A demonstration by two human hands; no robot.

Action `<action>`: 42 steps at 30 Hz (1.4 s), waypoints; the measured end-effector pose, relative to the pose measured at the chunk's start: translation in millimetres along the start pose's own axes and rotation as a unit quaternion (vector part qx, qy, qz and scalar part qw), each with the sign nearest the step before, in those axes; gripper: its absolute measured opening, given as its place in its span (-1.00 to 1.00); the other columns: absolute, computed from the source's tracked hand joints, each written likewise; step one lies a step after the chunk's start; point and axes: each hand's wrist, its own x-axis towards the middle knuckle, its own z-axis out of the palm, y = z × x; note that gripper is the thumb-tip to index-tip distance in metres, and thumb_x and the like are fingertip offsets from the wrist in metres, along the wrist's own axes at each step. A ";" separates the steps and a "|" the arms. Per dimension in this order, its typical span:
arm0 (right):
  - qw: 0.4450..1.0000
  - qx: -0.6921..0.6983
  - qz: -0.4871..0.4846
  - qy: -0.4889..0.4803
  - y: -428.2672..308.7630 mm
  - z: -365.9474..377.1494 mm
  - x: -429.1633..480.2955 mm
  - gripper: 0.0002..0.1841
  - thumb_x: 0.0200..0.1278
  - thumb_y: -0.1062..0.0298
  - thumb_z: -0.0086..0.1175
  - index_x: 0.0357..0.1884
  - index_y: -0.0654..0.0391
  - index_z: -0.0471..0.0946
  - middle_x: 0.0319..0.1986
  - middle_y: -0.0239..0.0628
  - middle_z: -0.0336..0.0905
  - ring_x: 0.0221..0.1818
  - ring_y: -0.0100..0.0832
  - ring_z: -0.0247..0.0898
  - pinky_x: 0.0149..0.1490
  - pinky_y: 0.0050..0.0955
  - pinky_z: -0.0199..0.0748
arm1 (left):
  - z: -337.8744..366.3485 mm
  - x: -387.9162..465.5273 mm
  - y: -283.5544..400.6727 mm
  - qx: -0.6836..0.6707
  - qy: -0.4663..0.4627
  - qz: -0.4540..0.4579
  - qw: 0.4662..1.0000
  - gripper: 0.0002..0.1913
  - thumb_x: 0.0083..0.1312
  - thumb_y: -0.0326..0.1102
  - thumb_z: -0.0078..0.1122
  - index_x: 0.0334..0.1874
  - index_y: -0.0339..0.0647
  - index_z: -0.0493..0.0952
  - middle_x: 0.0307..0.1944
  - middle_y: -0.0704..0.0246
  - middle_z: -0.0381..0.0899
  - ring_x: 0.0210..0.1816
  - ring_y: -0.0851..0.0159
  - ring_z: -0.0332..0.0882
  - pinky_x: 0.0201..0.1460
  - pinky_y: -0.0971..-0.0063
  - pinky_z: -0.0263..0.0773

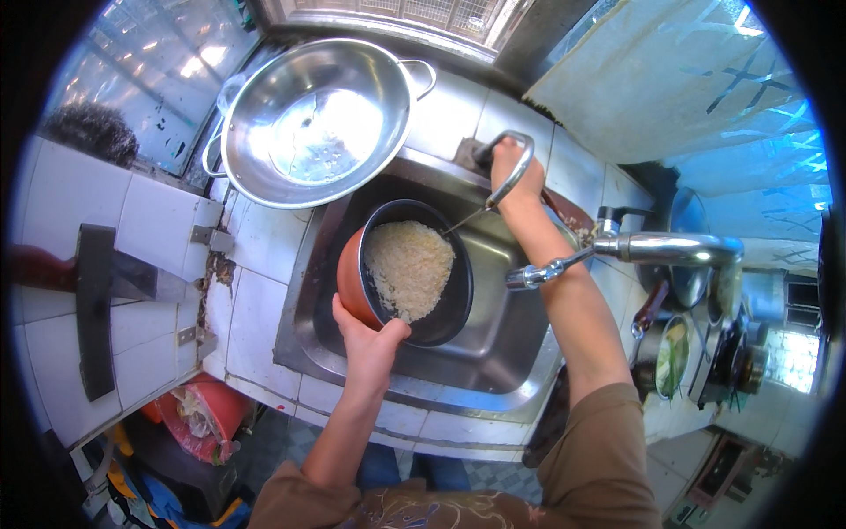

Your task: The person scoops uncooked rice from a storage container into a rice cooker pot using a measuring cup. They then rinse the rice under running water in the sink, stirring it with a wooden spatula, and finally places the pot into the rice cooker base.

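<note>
My left hand (370, 337) grips the rim of a round pot (351, 274), orange-brown outside and dark inside, which is tilted over the stainless steel sink (492, 241). Pale rice grains (410, 268) lie heaped inside it. Beyond the sink, my right hand (519, 168) is closed around the base of a curved metal faucet (522, 173); the part under its fingers is hidden. From that spout a thin stream of water (466, 220) runs towards the pot's far rim.
A large two-handled steel basin (324, 125) overhangs the sink's far left corner. Another chrome faucet (681, 248) reaches over my right forearm. Pans and a pot with green stalks (671, 357) stand at right. A cleaver-like tool (96, 311) rests on the left tiles.
</note>
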 end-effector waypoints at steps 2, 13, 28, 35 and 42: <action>1.000 0.003 0.000 -0.001 -0.7 -1.3 -0.3 -0.79 0.19 0.44 -0.15 -0.29 0.22 0.54 -0.38 -0.06 0.60 -0.28 -0.12 0.57 -0.23 -0.23 0.56 | -0.9 1.2 -2.7 0.011 0.007 0.007 1.000 0.07 -0.20 -0.51 0.21 0.38 -0.40 -0.27 0.22 0.05 -0.02 0.17 0.13 0.16 0.11 0.42 0.29; 1.000 0.005 0.011 -0.016 -1.7 -2.3 -1.4 -0.80 0.18 0.45 -0.15 -0.27 0.21 0.53 -0.35 -0.07 0.60 -0.26 -0.13 0.57 -0.23 -0.24 0.57 | -0.6 -2.9 14.2 -0.037 -0.017 -0.039 0.998 -0.01 -0.16 -0.54 0.14 0.38 -0.25 -0.18 0.09 0.11 0.22 -0.04 0.23 0.40 -0.18 0.48 0.45; 1.000 0.016 -0.002 -0.013 -1.2 -5.3 -2.5 -0.80 0.20 0.42 -0.16 -0.29 0.20 0.52 -0.36 -0.09 0.60 -0.26 -0.15 0.57 -0.21 -0.22 0.54 | -37.1 33.4 -3.9 -0.152 -0.131 -0.106 0.974 -0.26 -0.16 -0.52 0.02 0.23 -0.09 0.18 -0.08 0.27 0.40 -0.24 0.29 0.49 -0.48 0.49 0.45; 0.999 0.019 -0.034 0.030 8.3 7.2 -0.2 -0.74 0.26 0.27 -0.16 -0.35 0.23 0.49 -0.50 -0.06 0.60 -0.38 -0.12 0.58 -0.27 -0.25 0.54 | -24.0 34.5 3.8 -0.072 -0.166 -0.132 0.975 -0.28 -0.13 -0.50 0.03 0.23 -0.13 0.18 -0.11 0.24 0.41 -0.19 0.21 0.50 -0.37 0.28 0.58; 0.999 0.037 -0.006 -0.013 -1.0 -5.0 -3.4 -0.79 0.23 0.35 -0.17 -0.27 0.22 0.47 -0.39 -0.02 0.58 -0.28 -0.07 0.55 -0.22 -0.18 0.51 | -17.8 44.7 18.2 -0.003 -0.137 -0.111 0.984 -0.29 -0.10 -0.43 0.02 0.24 -0.20 0.12 0.00 0.21 0.33 -0.06 0.13 0.46 -0.26 0.10 0.59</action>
